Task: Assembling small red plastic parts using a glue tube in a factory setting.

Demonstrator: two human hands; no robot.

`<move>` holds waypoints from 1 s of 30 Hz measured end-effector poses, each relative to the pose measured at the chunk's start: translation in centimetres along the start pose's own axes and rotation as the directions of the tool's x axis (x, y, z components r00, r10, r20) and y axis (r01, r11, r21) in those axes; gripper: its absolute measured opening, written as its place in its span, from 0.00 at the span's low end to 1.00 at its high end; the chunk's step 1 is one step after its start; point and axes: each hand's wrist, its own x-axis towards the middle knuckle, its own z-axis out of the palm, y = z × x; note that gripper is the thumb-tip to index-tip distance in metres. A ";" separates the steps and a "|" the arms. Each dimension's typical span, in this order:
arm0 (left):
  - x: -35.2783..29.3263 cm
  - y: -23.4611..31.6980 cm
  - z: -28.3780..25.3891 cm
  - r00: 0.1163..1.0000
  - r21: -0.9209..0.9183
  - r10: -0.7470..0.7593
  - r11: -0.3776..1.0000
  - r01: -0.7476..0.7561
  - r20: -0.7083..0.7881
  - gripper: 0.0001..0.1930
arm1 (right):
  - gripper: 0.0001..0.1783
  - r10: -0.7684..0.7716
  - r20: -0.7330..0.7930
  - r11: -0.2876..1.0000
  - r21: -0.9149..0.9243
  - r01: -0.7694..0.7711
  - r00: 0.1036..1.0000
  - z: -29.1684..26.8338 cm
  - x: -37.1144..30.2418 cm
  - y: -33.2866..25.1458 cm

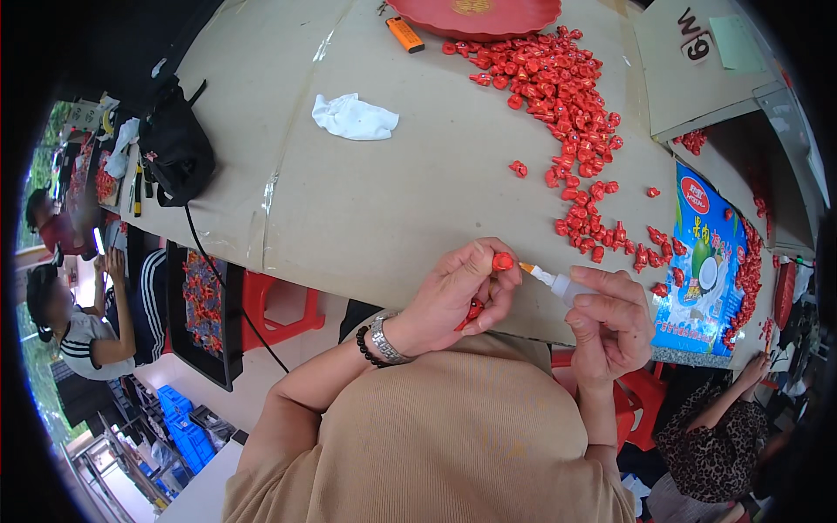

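My left hand (446,295) is closed, pinching a small red plastic piece (502,261) between thumb and forefinger. More red pieces (472,314) sit in its curled fingers. My right hand (617,324) grips a small white squeeze bottle (567,288) with a narrow, orange-tipped nozzle. The nozzle points left, its tip beside the pinched piece; whether they touch I cannot tell. Beyond my hands, a long heap of similar red pieces (580,131) spreads over the beige tabletop (384,205).
At the far edge lie a red scalloped tray (478,26) and an orange lighter (404,36). A white cloth (356,117) and black bag (177,144) are to the left. On the right are a blue printed sheet (697,270) and a grey box (697,61). Other people sit on both sides.
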 end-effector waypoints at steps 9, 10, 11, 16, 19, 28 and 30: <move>-0.1 -0.1 -0.1 1.000 -0.006 0.000 1.000 0.000 0.000 0.23 | 0.09 0.004 0.009 1.000 0.004 -0.004 1.000 0.1 -0.1 0.0; -0.1 -0.1 -0.2 1.000 -0.004 0.004 1.000 -0.004 0.005 0.23 | 0.09 0.002 0.002 1.000 0.007 -0.002 1.000 0.0 -0.1 0.0; -0.1 -0.1 -0.2 1.000 -0.003 0.006 1.000 -0.006 0.010 0.23 | 0.09 0.004 -0.002 1.000 0.008 -0.004 1.000 0.0 -0.1 0.0; -0.1 -0.1 -0.2 1.000 -0.009 -0.005 1.000 0.005 0.007 0.23 | 0.09 0.026 0.014 1.000 -0.014 -0.026 1.000 -0.1 -0.2 0.1; -0.1 -0.1 -0.3 1.000 -0.013 0.011 1.000 -0.011 0.017 0.22 | 0.09 0.000 0.006 1.000 -0.009 0.000 1.000 0.0 -0.1 0.1; -0.1 0.1 0.0 0.991 0.028 0.117 0.993 -0.116 -0.059 0.15 | 0.09 0.010 -0.096 0.995 0.102 0.000 0.995 -0.2 -0.7 0.2; -0.1 -0.1 -0.1 0.988 0.028 0.143 0.990 -0.141 -0.066 0.13 | 0.09 0.043 -0.101 0.993 0.118 -0.031 0.994 -0.2 -0.8 0.3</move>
